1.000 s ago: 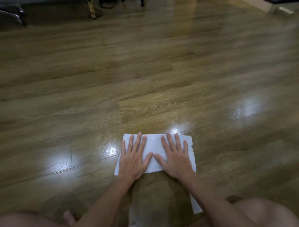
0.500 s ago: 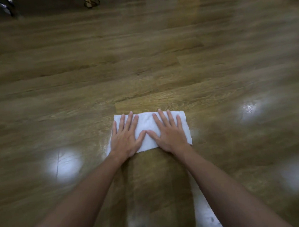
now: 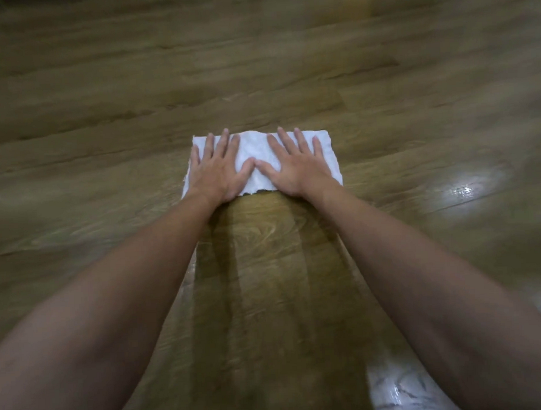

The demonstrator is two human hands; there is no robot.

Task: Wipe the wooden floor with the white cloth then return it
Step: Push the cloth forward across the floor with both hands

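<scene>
Now the white cloth [image 3: 256, 156] lies flat on the wooden floor [image 3: 257, 66] straight ahead of the person, its long axis running left to right, across the push. Both hands press it with fingers spread: left hand [image 3: 216, 170] on its left half, right hand [image 3: 295, 166] on its right, thumbs nearly touching, equally near. Compared with a second ago, cloth and hands are farther forward, arms more stretched, a darker wiped strip behind
</scene>
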